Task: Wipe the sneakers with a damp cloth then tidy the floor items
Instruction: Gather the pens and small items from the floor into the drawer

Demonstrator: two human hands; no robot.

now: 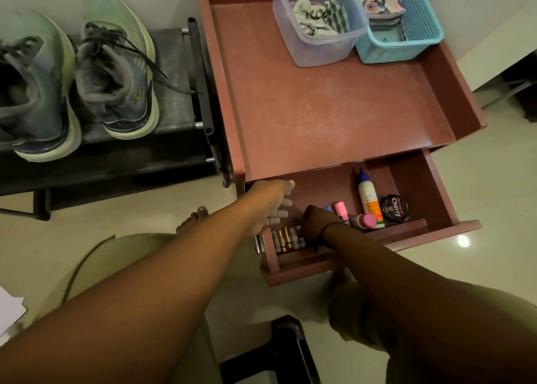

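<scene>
A pair of green and grey sneakers (pixel 116 78) stands on a black shoe rack (pixel 174 72) at the left. Both my hands reach into the open drawer (pixel 436 191) of a reddish-brown side table (pixel 334 107). My left hand (pixel 276 203) is at the drawer's left end with its fingers spread and loose, and I see nothing in it. My right hand (pixel 315 223) is curled, knuckles up, over the batteries (pixel 286 238) and beside the pink marker (pixel 340 209). Its fingers are hidden.
The drawer also holds a glue bottle (pixel 367 197), a polish tin (pixel 393 209) and a pink-capped bottle (pixel 366 220). On the table top stand a clear tub (pixel 319 49) with cloths and a blue basket (pixel 406 46). A black stool (pixel 290 348) is under me.
</scene>
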